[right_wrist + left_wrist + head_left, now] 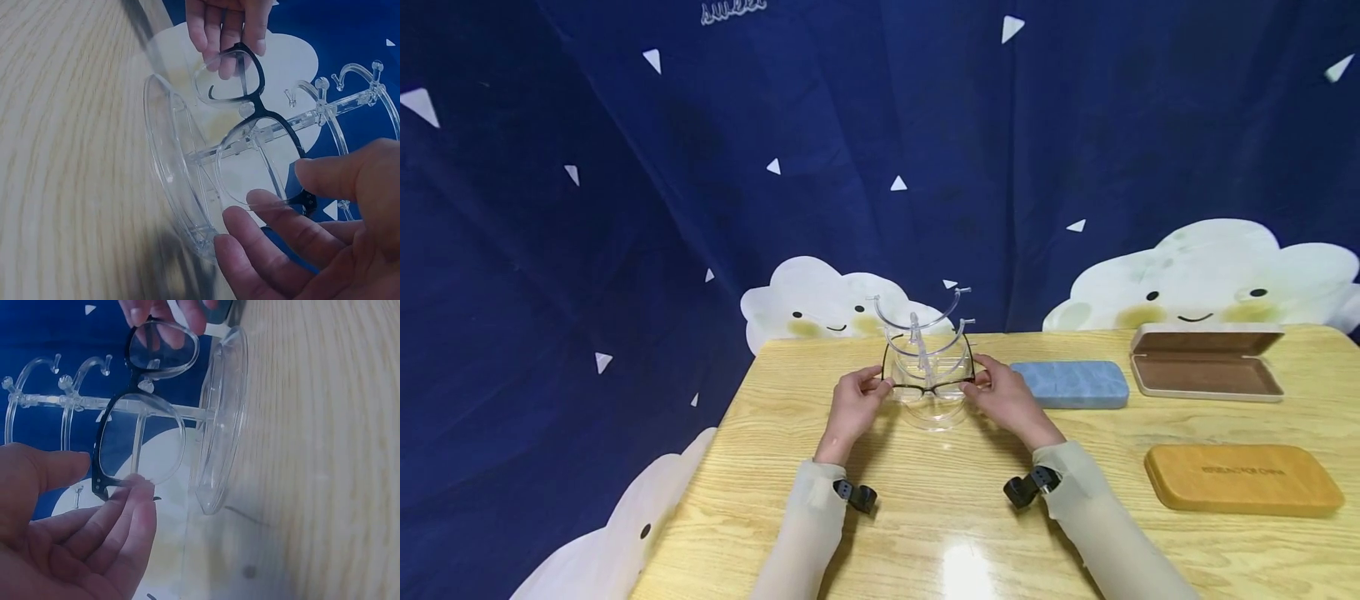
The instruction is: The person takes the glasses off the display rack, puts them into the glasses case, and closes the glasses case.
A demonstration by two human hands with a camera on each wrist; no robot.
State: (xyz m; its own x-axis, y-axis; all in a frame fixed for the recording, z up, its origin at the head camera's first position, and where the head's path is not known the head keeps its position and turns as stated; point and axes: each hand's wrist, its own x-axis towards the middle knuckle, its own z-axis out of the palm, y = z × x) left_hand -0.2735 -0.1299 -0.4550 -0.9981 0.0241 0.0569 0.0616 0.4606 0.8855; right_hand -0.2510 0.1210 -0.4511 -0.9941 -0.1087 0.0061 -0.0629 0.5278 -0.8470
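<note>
Eyeglasses (929, 389) with a dark upper rim and clear lower rims are at the front of a clear acrylic display stand (934, 423), low over its round base. My left hand (856, 407) pinches their left corner near the hinge, thumb on the front and fingers at the temple. At the opposite corner, my right hand (1006, 402) holds the frame the same way. The temples reach back on either side of the stand. In the left wrist view, the bridge of the glasses (134, 381) overlaps the clear post. Curved arms of the stand (322, 94) rise above the frame.
Right of the stand lies a blue glasses case (1071, 384). Beyond it sits an opened case (1208, 375) with a brown lining. An orange case (1243, 479) lies nearer on the wooden table (925, 517). A dark blue curtain (850, 125) hangs behind.
</note>
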